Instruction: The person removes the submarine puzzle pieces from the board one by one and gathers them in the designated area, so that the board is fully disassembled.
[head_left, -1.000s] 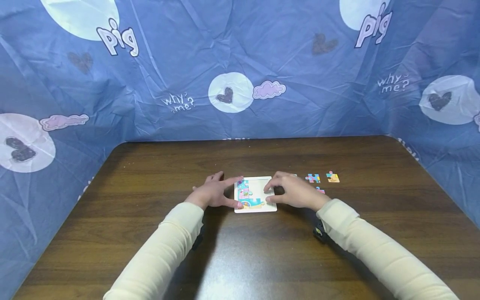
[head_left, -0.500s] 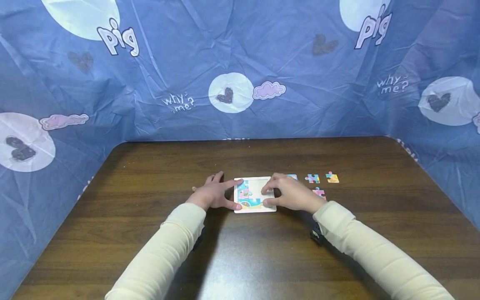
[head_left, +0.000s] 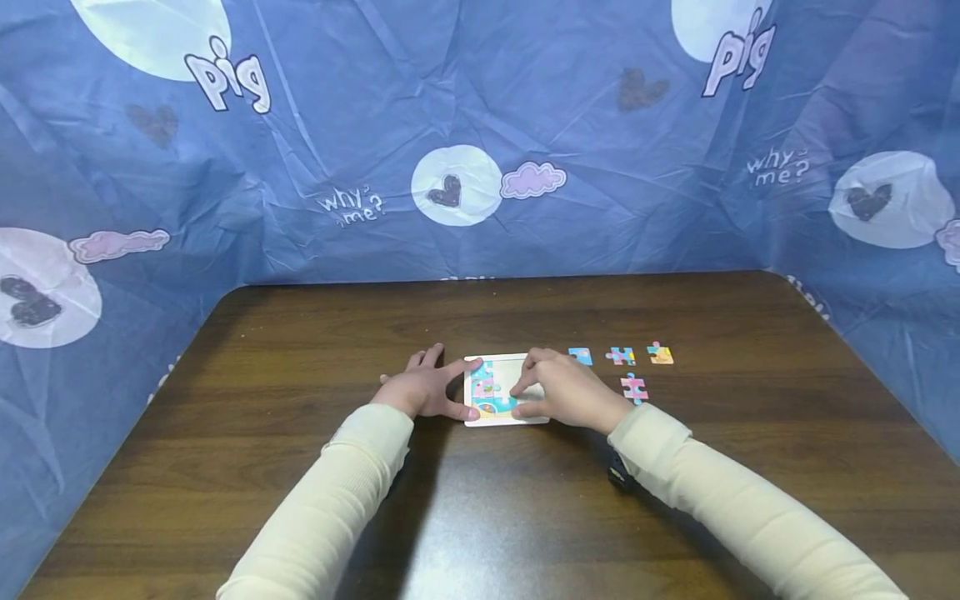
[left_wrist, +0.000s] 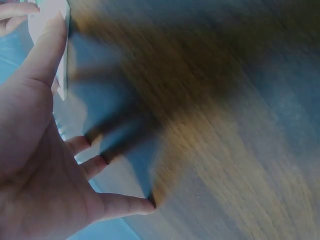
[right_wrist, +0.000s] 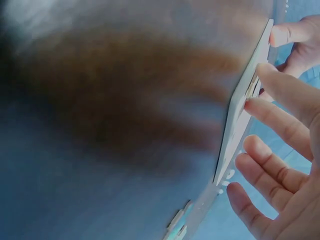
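Note:
A white puzzle tray (head_left: 507, 367) lies flat on the table, with joined puzzle pieces (head_left: 482, 388) in blue, pink and yellow along its left side and bottom. My left hand (head_left: 422, 392) is spread at the tray's left side, its thumb and forefinger resting on the two left corners, the other fingers reaching out over the table. In the tray's lower part, my right hand (head_left: 570, 390) pinches a puzzle piece (right_wrist: 252, 86) between thumb and forefinger, mostly hidden by the fingers. In the right wrist view the other right fingers hang loosely bent beside the tray.
Right of the tray lie several loose puzzle pieces: a blue one (head_left: 581, 356), a blue-pink one (head_left: 621, 356), a yellow one (head_left: 661, 353) and a pink one (head_left: 633, 387). A blue printed curtain (head_left: 465, 100) rises behind the brown wooden table (head_left: 480, 517).
My right hand has moved left across the tray, its fingertips now nearer the joined pieces. The blue and pink loose pieces have come into fuller view. The left hand keeps its place.

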